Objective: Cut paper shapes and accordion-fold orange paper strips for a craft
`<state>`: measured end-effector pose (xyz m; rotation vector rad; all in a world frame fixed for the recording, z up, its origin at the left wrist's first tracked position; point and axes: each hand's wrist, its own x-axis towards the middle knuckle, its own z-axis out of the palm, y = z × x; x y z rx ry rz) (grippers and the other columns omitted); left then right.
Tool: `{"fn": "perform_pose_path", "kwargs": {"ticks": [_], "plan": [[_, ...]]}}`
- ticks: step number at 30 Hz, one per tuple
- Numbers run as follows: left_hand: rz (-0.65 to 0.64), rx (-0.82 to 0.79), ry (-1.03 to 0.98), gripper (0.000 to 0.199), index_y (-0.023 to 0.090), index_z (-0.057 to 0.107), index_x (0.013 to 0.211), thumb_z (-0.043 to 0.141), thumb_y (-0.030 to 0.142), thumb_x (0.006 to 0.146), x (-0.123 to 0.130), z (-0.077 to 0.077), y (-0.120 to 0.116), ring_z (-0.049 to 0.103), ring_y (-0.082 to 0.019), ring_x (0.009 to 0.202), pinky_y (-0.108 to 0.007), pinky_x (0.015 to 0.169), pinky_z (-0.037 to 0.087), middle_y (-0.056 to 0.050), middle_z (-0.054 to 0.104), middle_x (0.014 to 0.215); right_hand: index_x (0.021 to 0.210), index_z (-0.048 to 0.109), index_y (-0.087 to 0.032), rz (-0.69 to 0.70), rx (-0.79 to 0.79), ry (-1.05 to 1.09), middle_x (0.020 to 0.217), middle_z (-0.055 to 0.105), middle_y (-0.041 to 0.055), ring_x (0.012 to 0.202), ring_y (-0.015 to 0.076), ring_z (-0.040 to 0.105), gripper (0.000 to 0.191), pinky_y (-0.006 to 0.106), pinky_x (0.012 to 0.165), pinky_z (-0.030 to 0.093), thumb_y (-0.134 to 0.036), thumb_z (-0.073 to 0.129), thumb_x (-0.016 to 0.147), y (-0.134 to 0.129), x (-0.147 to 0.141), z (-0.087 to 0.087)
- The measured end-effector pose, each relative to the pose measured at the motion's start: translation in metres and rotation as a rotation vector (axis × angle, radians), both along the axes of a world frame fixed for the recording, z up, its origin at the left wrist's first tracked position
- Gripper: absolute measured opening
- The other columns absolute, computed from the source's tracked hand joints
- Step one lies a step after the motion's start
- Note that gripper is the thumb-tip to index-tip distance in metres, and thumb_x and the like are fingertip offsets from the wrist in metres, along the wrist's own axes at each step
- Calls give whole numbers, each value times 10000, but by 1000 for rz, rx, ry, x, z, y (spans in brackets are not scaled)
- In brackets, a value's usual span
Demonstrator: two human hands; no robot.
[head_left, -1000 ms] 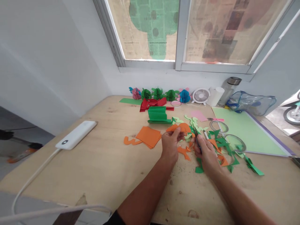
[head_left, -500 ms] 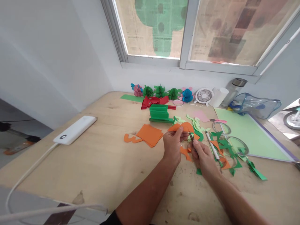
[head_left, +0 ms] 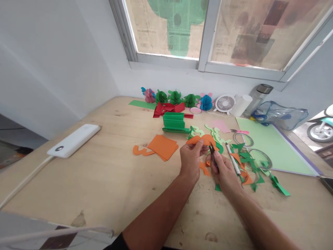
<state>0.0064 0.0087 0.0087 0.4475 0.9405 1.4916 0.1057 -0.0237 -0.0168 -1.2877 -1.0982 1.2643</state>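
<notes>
My left hand [head_left: 191,158] pinches a curved piece of orange paper [head_left: 207,139] above the table. Small dark scissors [head_left: 212,152] are gripped in my right hand [head_left: 224,169], their slightly parted blades at the lower edge of that paper. Part of the scissors' handles is hidden by my fingers. Left of my hands lies a stack of orange paper squares [head_left: 163,147], with a wavy orange cutout [head_left: 142,151] beside it. An orange scrap [head_left: 204,169] rests on the table below my hands.
Folded green paper [head_left: 173,121] and red paper pieces [head_left: 169,108] lie behind my hands. To the right are a white pen [head_left: 233,159], green scraps [head_left: 247,158], tape rolls [head_left: 260,159] and a pale green sheet [head_left: 281,152]. A white power bank [head_left: 74,140] sits at left.
The scissor blades look more parted than before and sit close to the orange paper's edge. The whole view has shifted slightly; both hands keep their holds.
</notes>
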Motion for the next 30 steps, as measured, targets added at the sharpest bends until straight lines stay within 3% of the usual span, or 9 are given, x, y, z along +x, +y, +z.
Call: {"fn": "perform_pose_path", "kwargs": {"ticks": [30], "plan": [[-13, -17, -3, 259, 124, 664, 616, 770, 359, 585, -1, -2, 1, 642, -139, 546, -248, 604, 517, -25, 639, 530, 739, 564, -186, -36, -3, -65, 430, 274, -97, 380, 65, 201, 503, 224, 371, 148, -683, 509, 795, 2, 0, -1]]}}
